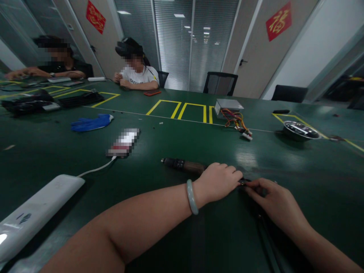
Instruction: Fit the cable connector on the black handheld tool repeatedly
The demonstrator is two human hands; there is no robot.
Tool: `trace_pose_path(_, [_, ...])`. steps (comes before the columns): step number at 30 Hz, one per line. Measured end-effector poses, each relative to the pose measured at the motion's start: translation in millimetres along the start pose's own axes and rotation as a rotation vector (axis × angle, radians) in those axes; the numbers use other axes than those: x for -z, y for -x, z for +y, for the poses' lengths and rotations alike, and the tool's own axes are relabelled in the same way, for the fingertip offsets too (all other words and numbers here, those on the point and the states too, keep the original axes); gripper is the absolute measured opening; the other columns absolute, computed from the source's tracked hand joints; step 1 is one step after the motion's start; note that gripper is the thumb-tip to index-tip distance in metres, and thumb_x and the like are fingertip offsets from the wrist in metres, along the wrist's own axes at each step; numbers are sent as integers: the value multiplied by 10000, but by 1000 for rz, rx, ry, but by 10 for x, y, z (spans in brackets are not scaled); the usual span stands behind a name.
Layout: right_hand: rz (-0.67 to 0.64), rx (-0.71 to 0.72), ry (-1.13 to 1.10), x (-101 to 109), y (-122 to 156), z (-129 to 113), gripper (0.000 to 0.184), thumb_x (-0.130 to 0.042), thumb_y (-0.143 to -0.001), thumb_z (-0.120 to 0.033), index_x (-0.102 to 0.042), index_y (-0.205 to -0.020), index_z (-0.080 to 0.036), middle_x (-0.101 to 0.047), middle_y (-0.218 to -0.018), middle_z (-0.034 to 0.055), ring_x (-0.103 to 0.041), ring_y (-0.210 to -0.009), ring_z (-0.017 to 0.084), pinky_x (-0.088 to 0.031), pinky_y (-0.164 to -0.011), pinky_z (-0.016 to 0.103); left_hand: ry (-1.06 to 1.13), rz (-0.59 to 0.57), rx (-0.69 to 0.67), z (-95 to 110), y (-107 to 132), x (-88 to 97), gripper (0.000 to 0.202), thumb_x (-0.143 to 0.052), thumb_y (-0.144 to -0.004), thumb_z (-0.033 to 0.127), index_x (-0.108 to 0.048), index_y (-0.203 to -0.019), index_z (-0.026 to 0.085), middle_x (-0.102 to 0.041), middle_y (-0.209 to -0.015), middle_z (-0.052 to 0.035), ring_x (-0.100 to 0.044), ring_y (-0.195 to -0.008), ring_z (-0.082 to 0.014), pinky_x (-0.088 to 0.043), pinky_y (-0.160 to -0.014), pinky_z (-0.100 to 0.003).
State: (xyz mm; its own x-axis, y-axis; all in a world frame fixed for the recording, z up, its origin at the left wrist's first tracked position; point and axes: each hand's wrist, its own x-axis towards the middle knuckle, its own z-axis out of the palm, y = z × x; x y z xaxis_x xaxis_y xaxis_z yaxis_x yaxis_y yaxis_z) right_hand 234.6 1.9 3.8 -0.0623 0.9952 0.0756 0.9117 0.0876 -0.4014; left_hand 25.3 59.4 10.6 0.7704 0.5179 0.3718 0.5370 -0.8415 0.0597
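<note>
A dark, rod-shaped tool (182, 165) with a brownish grip and a small metal tip lies across the table, its tip pointing left. My left hand (218, 181), with a pale green bangle at the wrist, is closed over the tool's right part and hides it. Just to the right, the thumb and forefinger of my right hand (270, 199) pinch at a small dark end with a shiny spot (242, 182). What they hold there is too small to name. A thin dark cord or rod (269, 239) runs below my right hand towards the near edge.
A white power strip (42, 212) with a cable to a phone (124, 143) lies at left. Behind are a blue glove (91, 123), a power supply box (227, 105) with loose wires, and a round black dish (300, 131). Two people sit across the green table (176, 140).
</note>
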Motion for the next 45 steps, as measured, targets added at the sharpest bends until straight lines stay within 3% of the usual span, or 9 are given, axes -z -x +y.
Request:
trace_pose_path(6, [14, 27, 44, 6, -9, 5, 287, -559, -821, -511, -699, -932, -288, -700, -888, 17, -632, -808, 233, -468, -733, 364, 0, 9, 3, 26, 0, -14, 109, -506, -929, 270, -553, -943, 172, -644, -943, -54, -618, -879, -199, -451, -710, -325])
trace_pose_path(26, [34, 11, 57, -23, 13, 15, 293, -554, -838, -489, -696, -974, -273, -695, -859, 19, -632, -746, 207, -469, -653, 320, 4, 19, 12, 32, -3, 3, 81, -491, -904, 228, -537, -942, 173, -643, -937, -39, -609, -849, -197, -447, -688, -322])
trace_pose_path(29, [87, 51, 50, -24, -2, 55, 276, -572, -834, -481, -700, -957, -270, -696, -858, 8, -636, -736, 193, -472, -637, 304, -6, 14, 14, 21, -4, -12, 84, -486, -905, 228, -541, -938, 173, -646, -926, -38, -611, -841, -195, -449, -691, -320])
trace_pose_path(35, [380, 144, -29, 35, -103, 96, 228, -591, -846, -409, -700, -947, -236, -701, -927, 26, -643, -798, 185, -483, -733, 305, 29, 26, 8, 9, -13, -24, 110, -506, -907, 262, -560, -929, 169, -649, -916, -44, -612, -824, -184, -445, -713, -311])
trace_pose_path(40, [233, 105, -90, -43, -111, 91, 158, -614, -836, -344, -704, -918, -243, -694, -855, 5, -630, -727, 152, -471, -653, 268, 46, 13, 34, 19, -33, -41, 125, -529, -901, 286, -578, -927, 174, -648, -905, -40, -608, -827, -187, -443, -734, -320])
trace_pose_path(45, [223, 164, -61, -47, -72, 64, 99, -639, -820, -280, -705, -884, -240, -671, -803, -6, -598, -710, 134, -441, -643, 255, 56, -3, 35, 22, -44, -58, 144, -528, -905, 299, -584, -941, 170, -641, -874, -37, -606, -811, -184, -447, -742, -322])
